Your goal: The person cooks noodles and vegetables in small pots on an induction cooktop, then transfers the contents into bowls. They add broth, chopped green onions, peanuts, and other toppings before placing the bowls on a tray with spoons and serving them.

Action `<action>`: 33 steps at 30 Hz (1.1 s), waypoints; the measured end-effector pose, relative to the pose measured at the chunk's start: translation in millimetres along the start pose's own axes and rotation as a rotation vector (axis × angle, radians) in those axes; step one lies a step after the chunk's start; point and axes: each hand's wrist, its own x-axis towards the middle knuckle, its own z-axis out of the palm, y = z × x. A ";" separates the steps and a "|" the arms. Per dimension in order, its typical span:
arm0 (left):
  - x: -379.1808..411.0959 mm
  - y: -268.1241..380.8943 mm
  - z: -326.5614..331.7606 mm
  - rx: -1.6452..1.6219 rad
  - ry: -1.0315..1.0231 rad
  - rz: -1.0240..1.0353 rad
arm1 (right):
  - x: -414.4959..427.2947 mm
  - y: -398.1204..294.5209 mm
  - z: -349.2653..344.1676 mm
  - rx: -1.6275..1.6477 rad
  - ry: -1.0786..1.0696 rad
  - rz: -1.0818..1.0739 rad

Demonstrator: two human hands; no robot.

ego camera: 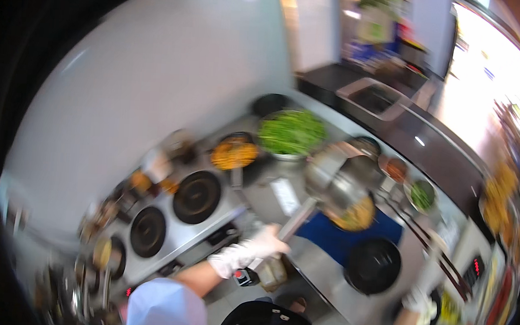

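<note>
My left hand [261, 243], in a white glove, grips the long handle [299, 216] of a stainless-steel pan [341, 185]. The pan is tipped on its side above a blue cloth [327, 238]. Yellowish food [357, 215] shows at its lower rim; blur hides whether it lies in the pan or in a dish beneath. Long dark chopsticks [452, 272] are held in my gloved right hand [430, 266], their tips pointing towards the pan. An empty-looking black bowl [372, 265] sits between the hands, partly on the cloth.
Two dark round burners [196, 197] lie to the left. Behind stand a bowl of green vegetables [292, 131] and a pan of orange food [234, 154]. Small bowls of chopped greens [422, 194] and reddish food [395, 169] line the back right. A scale-like device with red digits [476, 268] stands at right.
</note>
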 end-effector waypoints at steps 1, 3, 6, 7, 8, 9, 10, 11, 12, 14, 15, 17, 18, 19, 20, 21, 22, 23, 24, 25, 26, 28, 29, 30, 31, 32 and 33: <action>-12.3 -1.8 -2.8 -0.175 -0.098 -0.063 | 0.1 7.2 -19.5 0.218 0.119 0.439; -44.1 -26.4 -12.6 -0.664 -0.247 -0.028 | 9.8 -8.8 -37.5 0.277 0.080 0.514; -118.2 -87.1 -20.5 -1.137 -0.215 0.034 | 17.0 -61.6 -22.0 0.582 0.106 0.630; -157.3 -97.4 -24.6 -1.196 -0.113 0.053 | 14.6 -61.9 -12.3 0.628 0.086 0.617; -190.0 -112.5 -27.7 -1.177 0.027 0.045 | 12.9 -62.9 1.4 0.744 0.116 0.648; -215.9 -138.3 -28.9 -1.238 0.112 0.048 | 9.1 -31.9 1.6 1.001 0.104 0.760; -238.8 -158.5 -33.0 -1.273 0.177 0.076 | 6.0 6.1 7.7 0.658 -0.004 0.517; -253.2 -177.8 -37.8 -1.308 0.236 0.105 | 1.8 26.7 21.0 0.317 -0.098 0.259; -263.4 -193.2 -43.2 -1.341 0.328 0.078 | -9.9 1.5 47.8 0.397 -0.096 0.301; -266.7 -232.8 -63.1 -1.458 0.432 0.083 | -30.1 -36.9 96.7 0.415 -0.338 0.129; -263.8 -257.8 -76.5 -1.474 0.483 0.081 | -43.4 -62.7 116.9 0.352 -0.441 0.091; -253.9 -284.1 -103.0 -1.572 0.552 0.065 | -68.3 -62.7 162.0 1.032 -0.531 0.662; -253.3 -310.3 -111.5 -1.583 0.589 0.098 | -89.1 -106.2 185.5 1.022 -0.597 0.711; -248.4 -327.4 -123.9 -1.585 0.593 0.133 | -107.5 -140.9 202.3 0.969 -0.584 0.698; -241.6 -333.6 -136.2 -1.611 0.603 0.123 | -122.2 -167.7 216.4 0.974 -0.630 0.608; -240.3 -357.9 -147.1 -1.623 0.584 0.148 | -141.5 -197.1 231.0 0.984 -0.684 0.528; -238.9 -367.0 -156.6 -1.642 0.560 0.161 | -158.1 -221.7 244.2 0.981 -0.737 0.489; -237.5 -375.9 -166.7 -1.661 0.538 0.175 | -176.4 -245.3 258.5 0.980 -0.767 0.426; -232.8 -378.7 -173.1 -1.645 0.547 0.180 | -192.7 -270.3 268.3 0.946 -0.797 0.402; -235.6 -389.8 -179.6 -1.674 0.513 0.193 | -215.4 -298.1 280.0 0.924 -0.841 0.389; -231.5 -411.8 -183.8 -1.699 0.446 0.221 | -240.1 -330.0 291.5 0.930 -0.882 0.377; -231.6 -439.1 -192.0 -1.712 0.350 0.244 | -284.8 -379.4 314.2 0.926 -1.000 0.342; -235.5 -445.3 -196.2 -1.705 0.325 0.242 | -308.1 -402.5 327.8 0.879 -1.043 0.281; -236.2 -455.0 -194.7 -1.677 0.317 0.209 | -329.7 -421.1 342.9 0.884 -1.117 0.177; -243.1 -459.6 -199.1 -1.539 0.335 0.132 | -350.6 -442.6 357.6 0.888 -1.176 0.073; -256.6 -467.6 -198.2 -1.524 0.307 0.202 | -371.3 -468.6 367.8 0.875 -1.245 0.002; -270.7 -475.1 -196.2 -1.504 0.280 0.275 | -392.3 -498.2 375.8 0.823 -1.276 0.029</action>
